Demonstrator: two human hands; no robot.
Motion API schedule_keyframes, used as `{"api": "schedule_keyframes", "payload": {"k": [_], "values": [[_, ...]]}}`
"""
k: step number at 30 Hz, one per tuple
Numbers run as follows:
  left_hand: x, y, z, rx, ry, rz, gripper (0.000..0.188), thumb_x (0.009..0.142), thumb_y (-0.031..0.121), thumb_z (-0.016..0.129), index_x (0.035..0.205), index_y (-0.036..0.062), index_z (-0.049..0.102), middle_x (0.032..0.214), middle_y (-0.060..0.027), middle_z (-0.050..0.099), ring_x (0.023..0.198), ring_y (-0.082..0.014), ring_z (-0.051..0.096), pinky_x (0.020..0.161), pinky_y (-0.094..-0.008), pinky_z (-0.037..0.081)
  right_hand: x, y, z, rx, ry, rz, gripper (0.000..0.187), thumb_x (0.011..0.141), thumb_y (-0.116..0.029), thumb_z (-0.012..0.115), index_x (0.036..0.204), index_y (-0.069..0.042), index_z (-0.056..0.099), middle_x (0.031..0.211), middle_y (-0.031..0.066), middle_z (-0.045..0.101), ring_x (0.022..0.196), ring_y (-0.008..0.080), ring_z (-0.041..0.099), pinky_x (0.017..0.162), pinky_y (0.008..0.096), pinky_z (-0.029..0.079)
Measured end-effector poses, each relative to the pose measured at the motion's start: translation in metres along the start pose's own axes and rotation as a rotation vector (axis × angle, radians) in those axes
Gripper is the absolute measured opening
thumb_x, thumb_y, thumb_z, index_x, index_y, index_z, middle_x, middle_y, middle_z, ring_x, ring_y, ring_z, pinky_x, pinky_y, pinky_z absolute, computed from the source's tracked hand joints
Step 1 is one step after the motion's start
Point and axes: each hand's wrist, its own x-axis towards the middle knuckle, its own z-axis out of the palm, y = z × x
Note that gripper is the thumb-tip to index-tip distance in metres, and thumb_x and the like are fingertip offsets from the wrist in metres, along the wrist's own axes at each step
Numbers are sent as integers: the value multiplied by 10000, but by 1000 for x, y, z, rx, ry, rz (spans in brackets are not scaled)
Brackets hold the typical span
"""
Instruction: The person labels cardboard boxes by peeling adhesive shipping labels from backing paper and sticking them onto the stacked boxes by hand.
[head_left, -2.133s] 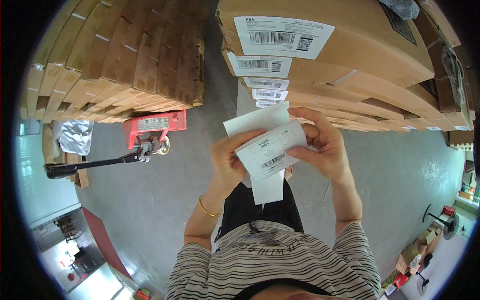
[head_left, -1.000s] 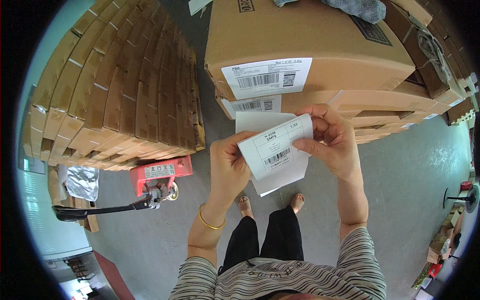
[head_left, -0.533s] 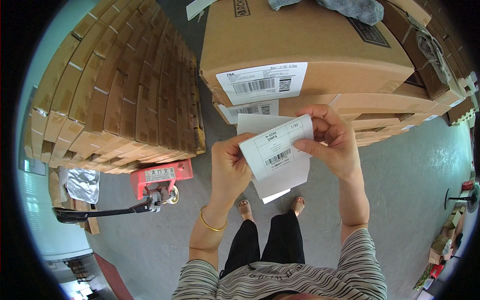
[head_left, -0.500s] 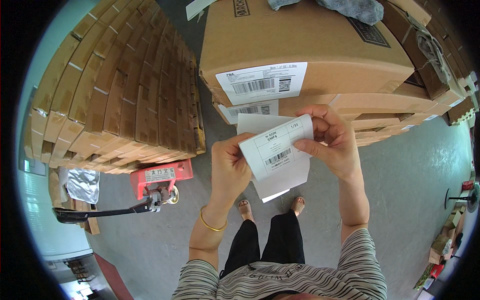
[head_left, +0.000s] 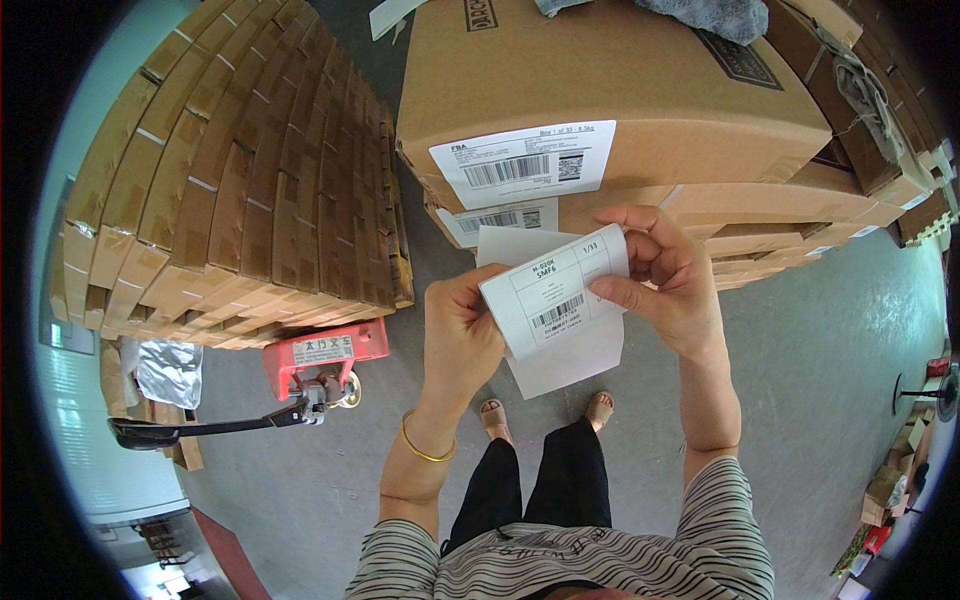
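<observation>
Between my two hands is a printed white label sheet (head_left: 550, 300), with a barcode and a boxed table on its face. My left hand (head_left: 462, 325), with a gold bangle at the wrist, pinches its left edge. My right hand (head_left: 672, 290) grips the right edge, thumb on the front and fingers curled behind. More white paper (head_left: 575, 368) hangs below and behind the sheet; how it joins the sheet is hidden. Just beyond my hands stands a large brown carton (head_left: 620, 75) with a white shipping label (head_left: 525, 165) on its near side.
Beneath the carton lie more cartons (head_left: 760, 215), one with a similar label (head_left: 505, 220). Grey cloth (head_left: 710, 15) rests on top. On the left rises a tall stack of cartons (head_left: 230, 190) on a pallet, with a red pallet jack (head_left: 325, 350) in front. A fan (head_left: 940, 395) stands far right.
The white paper below the sheet has shifted slightly, and a loose edge at its bottom no longer shows. Both hands keep their grip in nearly the same place.
</observation>
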Motion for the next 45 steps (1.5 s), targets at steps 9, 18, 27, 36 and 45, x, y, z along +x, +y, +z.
{"api": "schedule_keyframes", "payload": {"k": [9,18,27,36,45], "values": [[0,0,-2,81,-3,16,113,843,-45,591,913,-64,678,784,-59,702,724,-51,592,619,-211,474,-4,0,-1,-41,13,-13,431,822,-18,701,1216,-26,525,935,75,685,835,101,647,716,214,510],[-2,-3,-4,76,-15,25,110,839,-46,593,910,-64,675,774,-66,704,721,-55,605,604,-210,472,-7,-1,-2,-117,14,-50,423,817,-24,708,1203,-31,534,918,67,688,809,92,649,678,200,506],[-2,-4,-3,125,-17,40,104,830,-53,607,907,-62,676,764,-73,706,713,-59,610,610,-216,476,-10,-3,-1,-149,53,-47,418,805,-40,726,1189,-30,561,838,42,673,737,80,626,638,201,495],[-6,-1,-7,307,-9,20,132,812,-56,603,918,-46,681,763,-94,708,715,-90,637,631,-231,489,-19,6,-4,-614,172,-390,185,787,-19,719,968,-47,693,1033,112,605,843,160,611,652,256,502],[-37,-36,-48,528,50,52,214,736,-8,578,913,0,698,757,-132,682,653,-176,646,624,-258,472,-37,-6,-57,88,457,-777,382,872,-103,662,1176,-89,430,1116,155,555,994,240,608,778,329,544]]}}
